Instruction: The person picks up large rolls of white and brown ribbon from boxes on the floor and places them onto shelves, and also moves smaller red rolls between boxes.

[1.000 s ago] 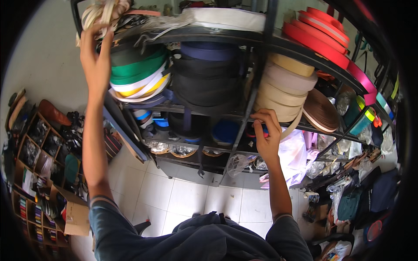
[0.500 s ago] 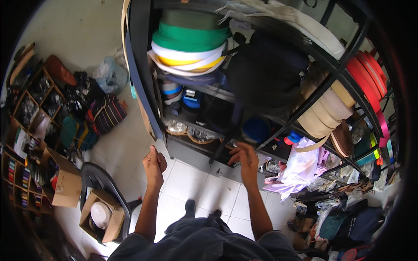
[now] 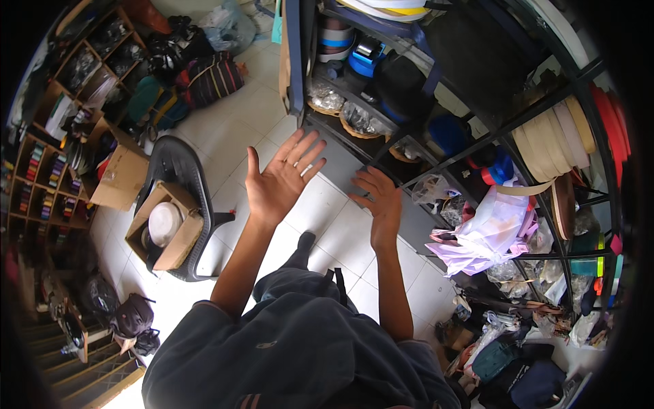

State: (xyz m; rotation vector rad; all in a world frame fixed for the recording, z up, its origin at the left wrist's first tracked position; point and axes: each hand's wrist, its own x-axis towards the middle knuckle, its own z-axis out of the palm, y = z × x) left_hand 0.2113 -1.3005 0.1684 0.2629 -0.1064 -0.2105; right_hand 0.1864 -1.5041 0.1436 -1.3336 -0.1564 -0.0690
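Note:
My left hand [image 3: 278, 178] is raised in front of me with its palm up and fingers spread, holding nothing. Across from it, my right hand [image 3: 381, 199] hangs in the air with its fingers apart and slightly bent, also without anything in it. Beyond both hands stands a black metal shelf rack [image 3: 470, 153]. Wicker baskets [image 3: 361, 126] of plastic-wrapped pieces sit on its lower shelf. Nearest to my right hand on the rack are clear plastic bags [image 3: 430, 189] and a pale lilac plastic bag [image 3: 492, 228].
Rolls of beige webbing [image 3: 548, 144] and red webbing [image 3: 610, 129] fill the rack's right side. On the left, a black plastic chair [image 3: 178, 158] carries an open cardboard box [image 3: 185, 252]. Behind it stand wooden cubbyholes [image 3: 51, 174] of thread spools. Bags [image 3: 524, 371] lie heaped at lower right.
My left hand has opened from a loosely closed shape and risen. My view has turned, so the rack sits further up and right, and the chair shows more fully.

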